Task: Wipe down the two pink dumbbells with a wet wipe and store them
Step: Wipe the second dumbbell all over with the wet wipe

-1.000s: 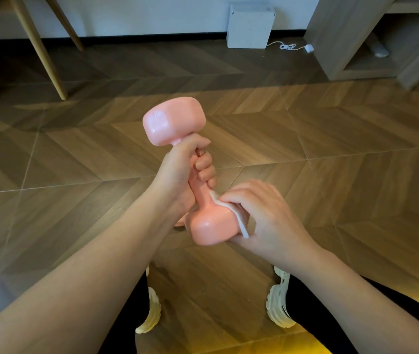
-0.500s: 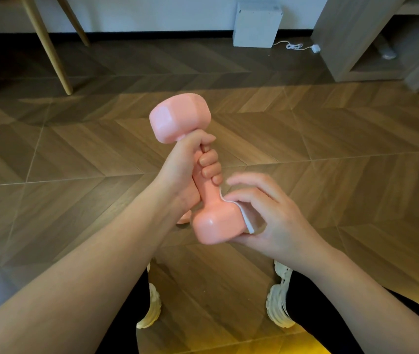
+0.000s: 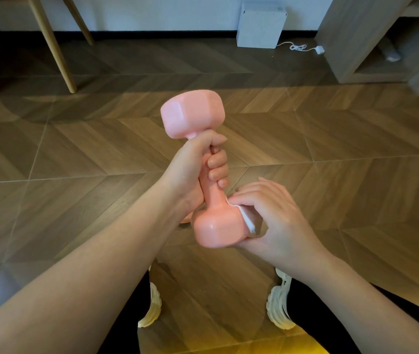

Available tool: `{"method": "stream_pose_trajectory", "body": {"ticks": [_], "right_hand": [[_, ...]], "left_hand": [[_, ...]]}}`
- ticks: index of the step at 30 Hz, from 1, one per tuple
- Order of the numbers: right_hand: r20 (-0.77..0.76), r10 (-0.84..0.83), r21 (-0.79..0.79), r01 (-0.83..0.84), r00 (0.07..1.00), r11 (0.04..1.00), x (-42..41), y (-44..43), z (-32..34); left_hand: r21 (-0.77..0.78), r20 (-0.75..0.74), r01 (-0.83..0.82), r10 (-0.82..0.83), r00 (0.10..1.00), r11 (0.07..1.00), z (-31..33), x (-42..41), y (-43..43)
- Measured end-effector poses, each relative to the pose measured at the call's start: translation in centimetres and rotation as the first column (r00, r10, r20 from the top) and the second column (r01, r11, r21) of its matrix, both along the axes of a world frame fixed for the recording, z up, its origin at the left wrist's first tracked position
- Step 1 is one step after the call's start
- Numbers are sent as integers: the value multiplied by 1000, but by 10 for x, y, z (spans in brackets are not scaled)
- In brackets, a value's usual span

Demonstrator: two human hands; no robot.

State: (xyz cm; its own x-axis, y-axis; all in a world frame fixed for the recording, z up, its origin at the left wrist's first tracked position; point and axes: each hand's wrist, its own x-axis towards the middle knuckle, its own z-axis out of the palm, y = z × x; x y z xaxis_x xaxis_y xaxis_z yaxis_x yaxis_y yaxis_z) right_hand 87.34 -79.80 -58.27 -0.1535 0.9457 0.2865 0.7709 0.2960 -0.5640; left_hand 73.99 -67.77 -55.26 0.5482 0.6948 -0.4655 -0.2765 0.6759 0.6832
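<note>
Holds a glossy pink plastic dumbbell (image 3: 216,229) tilted above the wooden floor (image 3: 331,139), left grip (image 3: 195,169) curled round its handle, right grip (image 3: 277,215) pinching a white wet wipe (image 3: 248,222) against its lower head.

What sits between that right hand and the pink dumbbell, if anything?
Only the folded white wet wipe, pressed by the right hand against the lower head of the glossy pink dumbbell. The left hand grips the handle bare, with nothing between.
</note>
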Motion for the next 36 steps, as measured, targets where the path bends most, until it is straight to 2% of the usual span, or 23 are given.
{"method": "stream_pose_trajectory", "body": {"ticks": [4, 7, 9, 12, 14, 16, 18, 20, 25, 27, 32, 36], "right_hand": [[-6, 82, -253, -81, 997, 964, -1, 6, 0], [28, -3, -124, 6, 1000, 992, 0, 2, -1], [-25, -58, -62, 56, 998, 996, -1, -2, -1], [-60, -16, -161, 6, 998, 987, -4, 0, -5], [-4, 24, -189, -25, 1000, 982, -7, 3, -7], [73, -19, -95, 26, 997, 995, -6, 2, -6], [54, -110, 12, 109, 992, 994, -5, -2, -5], [16, -123, 27, 122, 992, 992, -5, -4, -4], [16, 40, -246, -35, 999, 969, -4, 5, -2], [-24, 41, -262, -46, 999, 964, -2, 4, -1], [-218, -65, -189, 23, 974, 982, 0, -8, 5], [-244, -37, -183, -9, 969, 983, -4, -7, 3]], "left_hand": [[24, 18, 58, -58, 998, 998, -3, 3, -4], [32, 57, 92, -94, 994, 995, -2, 4, -2], [28, 77, 86, -88, 993, 996, -1, 3, 0], [35, 47, 70, -72, 996, 997, -3, 3, 0], [47, 17, 61, -62, 998, 997, -5, 3, -1], [46, 11, 49, -50, 999, 998, -4, 4, 1], [41, 19, 18, -18, 1000, 999, -2, 5, 4], [47, 22, -19, 18, 1000, 999, -2, 4, 6], [128, 5, 7, -8, 1000, 992, -9, 4, 2], [122, 51, 48, -54, 997, 991, -9, 3, 2], [96, 231, 158, -176, 957, 983, -5, -2, 3], [117, 342, 176, -206, 917, 977, -4, -5, 1]]}}
